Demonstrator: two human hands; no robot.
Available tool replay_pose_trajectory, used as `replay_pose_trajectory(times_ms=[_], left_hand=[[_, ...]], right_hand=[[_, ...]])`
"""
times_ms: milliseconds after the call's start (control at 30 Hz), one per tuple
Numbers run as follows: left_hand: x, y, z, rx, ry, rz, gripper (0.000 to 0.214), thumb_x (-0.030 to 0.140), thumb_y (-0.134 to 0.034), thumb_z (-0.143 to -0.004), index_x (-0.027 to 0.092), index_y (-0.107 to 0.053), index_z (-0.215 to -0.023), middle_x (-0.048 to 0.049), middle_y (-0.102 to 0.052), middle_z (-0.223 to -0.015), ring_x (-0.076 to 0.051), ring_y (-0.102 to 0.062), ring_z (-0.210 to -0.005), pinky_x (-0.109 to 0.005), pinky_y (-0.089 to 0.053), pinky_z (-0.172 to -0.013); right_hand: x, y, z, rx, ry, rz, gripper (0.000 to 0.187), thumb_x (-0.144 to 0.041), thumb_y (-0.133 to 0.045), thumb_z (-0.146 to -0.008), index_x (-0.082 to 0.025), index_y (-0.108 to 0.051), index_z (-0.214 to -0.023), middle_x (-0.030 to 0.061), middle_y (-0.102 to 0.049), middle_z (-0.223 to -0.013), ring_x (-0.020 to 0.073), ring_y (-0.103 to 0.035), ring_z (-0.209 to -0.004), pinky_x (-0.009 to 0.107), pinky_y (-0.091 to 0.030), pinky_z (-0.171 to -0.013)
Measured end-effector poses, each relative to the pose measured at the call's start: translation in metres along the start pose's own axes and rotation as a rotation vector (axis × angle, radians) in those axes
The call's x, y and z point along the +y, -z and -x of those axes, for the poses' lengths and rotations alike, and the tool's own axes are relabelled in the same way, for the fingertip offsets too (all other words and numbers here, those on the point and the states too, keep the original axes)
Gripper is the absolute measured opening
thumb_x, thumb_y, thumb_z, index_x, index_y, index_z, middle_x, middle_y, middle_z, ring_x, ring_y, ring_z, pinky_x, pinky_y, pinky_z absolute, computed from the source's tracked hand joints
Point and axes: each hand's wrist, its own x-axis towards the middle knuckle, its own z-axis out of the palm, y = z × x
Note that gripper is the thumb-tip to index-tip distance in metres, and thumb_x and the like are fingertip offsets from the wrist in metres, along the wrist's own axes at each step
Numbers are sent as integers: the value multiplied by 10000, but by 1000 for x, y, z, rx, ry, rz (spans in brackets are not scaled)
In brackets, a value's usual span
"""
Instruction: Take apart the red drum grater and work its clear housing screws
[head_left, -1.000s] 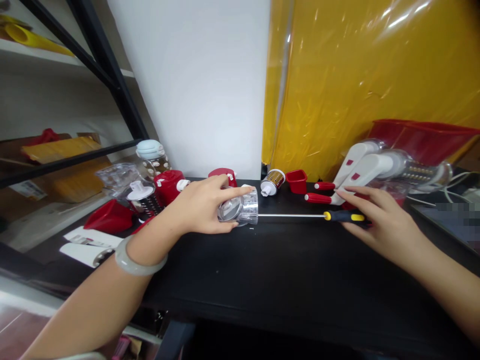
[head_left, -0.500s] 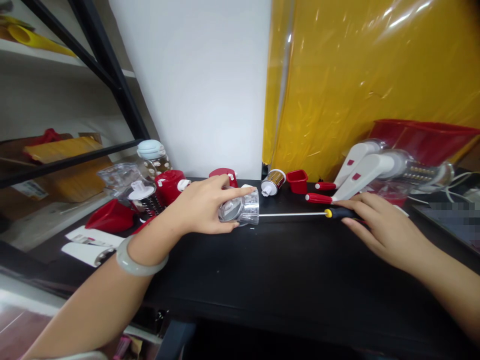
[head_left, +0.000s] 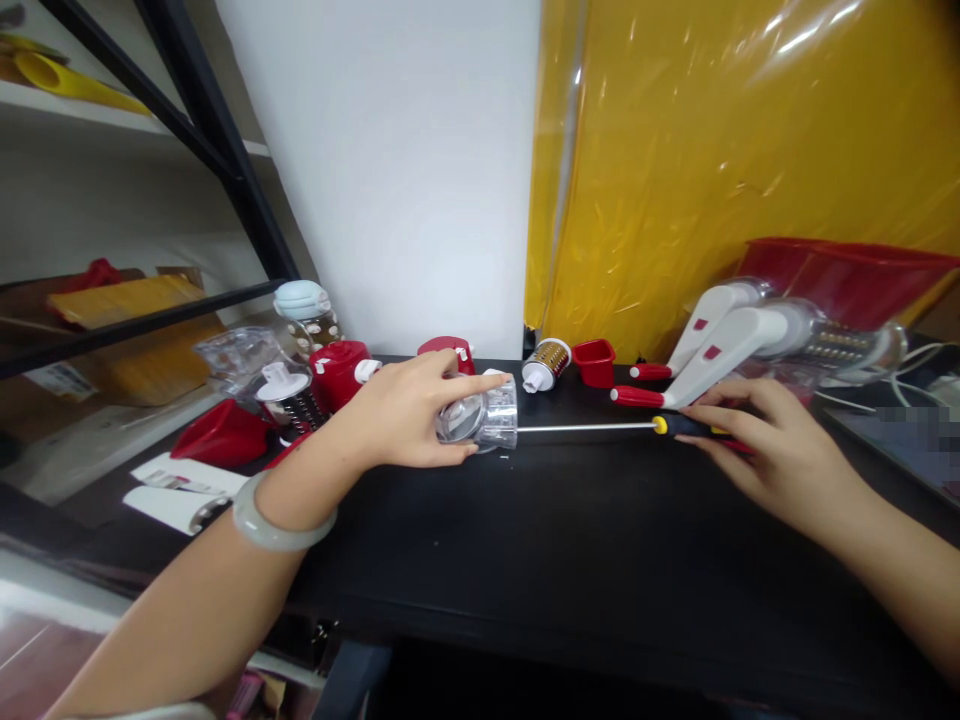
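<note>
My left hand (head_left: 405,412) grips a clear plastic cylinder part (head_left: 484,415) lying on its side on the black table (head_left: 570,540). A long screwdriver (head_left: 592,428) with a black and yellow handle lies on the table, its thin shaft running into the open end of the cylinder. My right hand (head_left: 780,452) rests on the screwdriver's handle with its fingers laid over it. A pale bangle (head_left: 276,520) sits on my left wrist.
Red and clear grater parts (head_left: 300,385) crowd the table's back left. A metal drum (head_left: 546,364) and a small red cup (head_left: 595,362) stand behind the screwdriver. White-handled graters (head_left: 757,340) and a red tub (head_left: 847,268) sit at back right. Yellow film covers the wall.
My right hand closed over the screwdriver's handle and shifted slightly right. My left hand and the clear cylinder stayed where they were.
</note>
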Motion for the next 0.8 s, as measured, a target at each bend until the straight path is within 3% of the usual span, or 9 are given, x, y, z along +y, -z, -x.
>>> replay_pose_trajectory(times_ms=[367, 567, 667, 800], left_hand=[[0, 0, 0, -10, 3, 15, 768, 584, -695, -815, 387, -492, -1530, -76, -575, -1018, -223, -585, -815, -293, -390, -647], [0, 0, -1, -6, 8, 11, 758, 573, -699, -813, 382, -507, -1521, -81, -580, -1024, -227, -587, -820, -293, -393, -646], [0, 0, 0, -10, 13, 5, 757, 574, -696, -815, 385, -504, -1522, -82, -582, -1029, -228, -592, -826, -294, -398, -653], [-1, 0, 0, -7, 13, 0, 763, 572, -703, -811, 390, -500, -1524, -83, -583, -1037, -233, -599, -842, -297, -402, -665]], right_hand=[[-2, 3, 2, -27, -2, 17, 312, -157, -660, -910, -197, -608, -1215, 131, -682, -1085, 283, -666, -1005, 421, -552, -869], [-11, 4, -2, -137, -89, 71, 448, -354, -630, -958, -105, -556, -1323, 159, -647, -1075, 296, -668, -968, 415, -567, -817], [-12, 3, -3, -184, -50, 115, 406, -346, -576, -984, -105, -589, -1311, 156, -620, -1068, 286, -653, -933, 416, -568, -779], [-9, 2, -1, -147, -21, 103, 315, -311, -589, -971, -128, -645, -1221, 161, -588, -1095, 297, -634, -1000, 434, -573, -818]])
